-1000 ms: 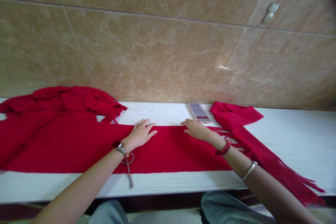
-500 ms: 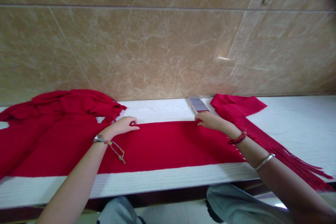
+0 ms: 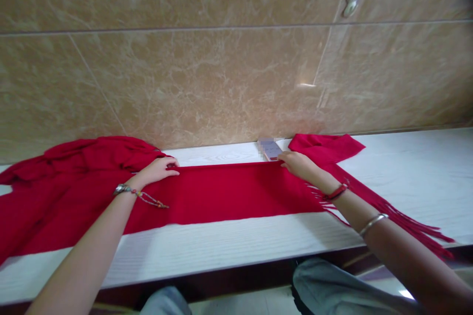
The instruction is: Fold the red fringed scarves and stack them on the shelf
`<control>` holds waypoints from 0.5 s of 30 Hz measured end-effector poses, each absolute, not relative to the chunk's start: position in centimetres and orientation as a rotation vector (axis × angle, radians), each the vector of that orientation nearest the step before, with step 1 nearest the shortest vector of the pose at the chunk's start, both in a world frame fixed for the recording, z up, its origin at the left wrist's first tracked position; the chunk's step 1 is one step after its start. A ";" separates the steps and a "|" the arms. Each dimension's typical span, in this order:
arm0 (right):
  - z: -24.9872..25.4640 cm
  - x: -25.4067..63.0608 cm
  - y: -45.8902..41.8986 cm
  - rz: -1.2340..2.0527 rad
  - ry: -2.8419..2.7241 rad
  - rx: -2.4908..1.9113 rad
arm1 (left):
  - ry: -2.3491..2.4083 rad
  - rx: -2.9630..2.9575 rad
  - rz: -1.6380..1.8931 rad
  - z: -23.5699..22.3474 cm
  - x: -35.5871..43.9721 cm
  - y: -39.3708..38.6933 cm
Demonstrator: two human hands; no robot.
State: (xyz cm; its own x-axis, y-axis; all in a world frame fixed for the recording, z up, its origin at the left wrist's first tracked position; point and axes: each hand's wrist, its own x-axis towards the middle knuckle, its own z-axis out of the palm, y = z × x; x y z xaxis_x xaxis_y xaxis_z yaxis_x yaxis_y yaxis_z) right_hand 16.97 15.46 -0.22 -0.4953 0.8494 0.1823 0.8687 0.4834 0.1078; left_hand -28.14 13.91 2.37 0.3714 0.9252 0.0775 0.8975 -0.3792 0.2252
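Note:
A red fringed scarf (image 3: 236,194) lies stretched across the white wood-grain table (image 3: 229,246). My left hand (image 3: 158,170) is closed on its far edge, the thumb lying along the cloth. Toward the right end, my right hand (image 3: 295,163) pinches the same far edge, its fingertips partly hidden. Between the two hands the edge runs nearly straight. The fringe (image 3: 320,197) at the scarf's right end shows under my right wrist. To the left, the cloth runs into a bunched red heap (image 3: 103,152) against the wall.
A phone (image 3: 272,149), partly blurred, lies behind the scarf near my right hand. Another folded red fabric piece (image 3: 328,147) with long fringe lies at the right. The tiled wall (image 3: 207,83) borders the table's far side and bears a small cat-shaped hook (image 3: 352,1).
Both hands have drawn the scarf away from the table's front edge, toward the wall. My left hand has also shifted left. More fringe shows at the right end, and the camera view has shifted.

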 end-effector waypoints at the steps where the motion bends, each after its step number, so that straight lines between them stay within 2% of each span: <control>1: -0.3 16.8 15.7 -0.293 -2.602 -1.533 | 1.666 2.475 0.266 2.5 -28.2 14.1; 6: -0.9 16.1 16.5 -0.283 -2.615 -1.528 | 1.662 2.455 -0.017 2.6 -29.6 13.6; 15: 1.3 19.1 13.0 -0.244 -2.584 -1.301 | 1.687 2.579 0.098 5.4 -30.8 8.1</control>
State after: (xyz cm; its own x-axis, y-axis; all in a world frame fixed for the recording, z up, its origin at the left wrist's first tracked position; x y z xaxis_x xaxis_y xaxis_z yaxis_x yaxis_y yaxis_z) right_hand 19.14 12.96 1.32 -0.5759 0.7666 0.2839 0.8062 0.5901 0.0419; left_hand -30.76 8.13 5.44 0.3998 0.9164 0.0213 0.9127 -0.4001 0.0830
